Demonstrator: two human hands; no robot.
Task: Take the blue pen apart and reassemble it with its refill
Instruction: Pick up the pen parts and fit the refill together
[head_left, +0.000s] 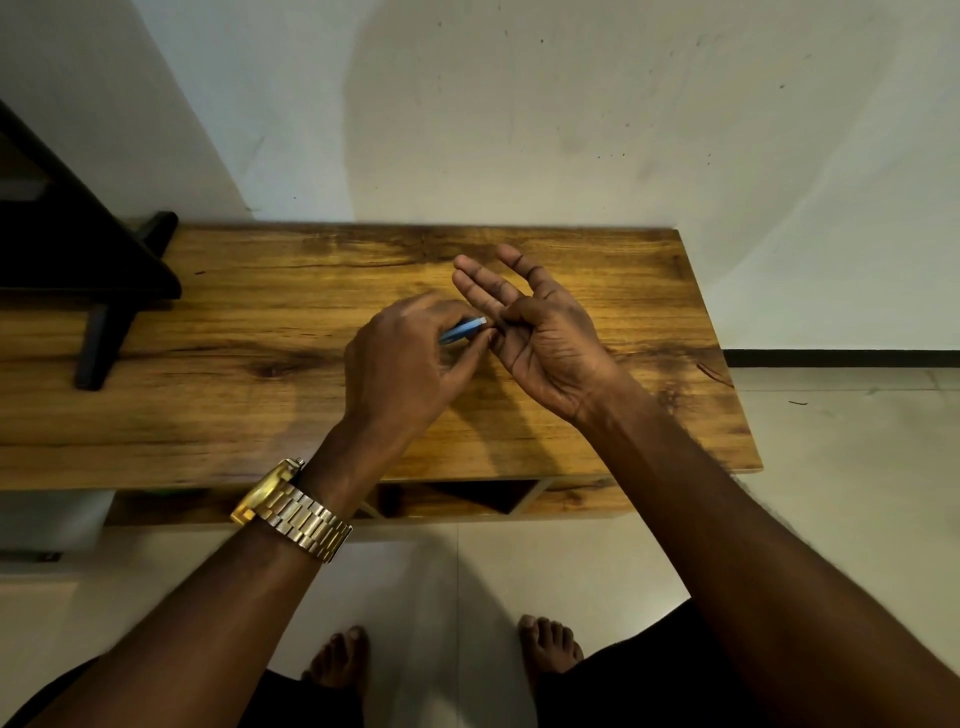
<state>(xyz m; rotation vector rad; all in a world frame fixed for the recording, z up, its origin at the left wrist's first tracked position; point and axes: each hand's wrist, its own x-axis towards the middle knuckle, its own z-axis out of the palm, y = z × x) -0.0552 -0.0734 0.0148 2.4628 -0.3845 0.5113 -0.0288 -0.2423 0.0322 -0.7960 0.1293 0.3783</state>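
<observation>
You had a single wide-angle view, worn on your head and tipped steeply forward and down. It looked over both forearms onto the wooden table (208, 415), which crossed the middle of the frame, with the pale wall (571, 104) beyond it at the top and the tiled floor (857, 493) and your bare feet (340, 660) along the bottom. The table sat close, within arm's reach. No second view overlapped it.

Worktop (597, 291) under both grips: wood-grain finish w/ dark knots, smooth, slight sheen. Blue pen (462, 330) in left grip (410, 358): plastic, glossy. Watch (291, 512) behind left grip: gold-tone metal, link band, shiny. Floor (831, 509): pale smooth tiles.
</observation>
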